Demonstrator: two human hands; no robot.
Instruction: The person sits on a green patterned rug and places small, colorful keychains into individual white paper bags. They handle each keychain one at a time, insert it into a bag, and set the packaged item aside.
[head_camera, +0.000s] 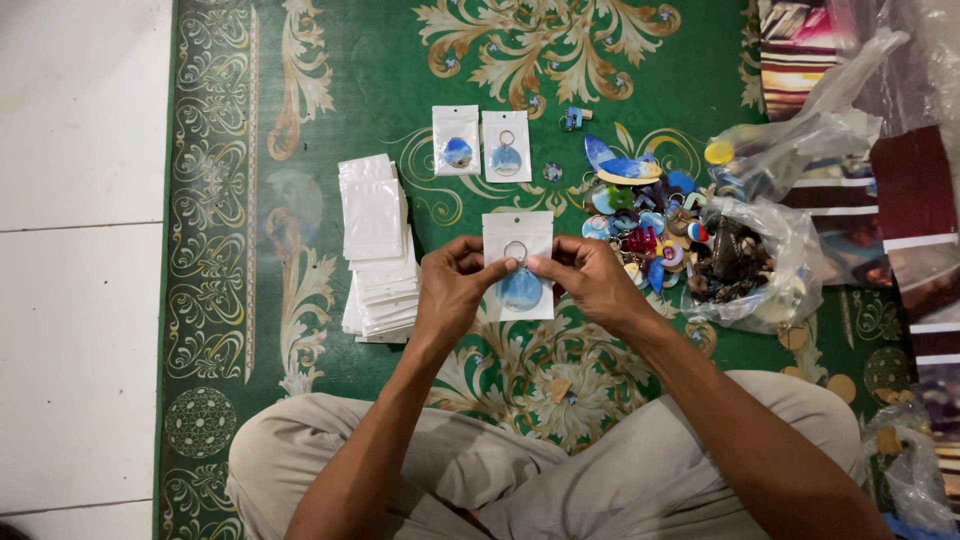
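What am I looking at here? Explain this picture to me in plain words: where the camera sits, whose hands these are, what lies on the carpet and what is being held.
There is one picture, taken by a camera worn on a person's head and looking straight down. The person sits cross-legged on a green patterned carpet. The left hand and right hand together hold a small white pouch with a blue keychain at it, gripping it by its sides. By the left hand lies a stack of empty white pouches. Farther from the person lie two packed pouches, each with a bluish piece inside. By the right hand sit a pile of colourful loose pieces and clear plastic bags holding more items.
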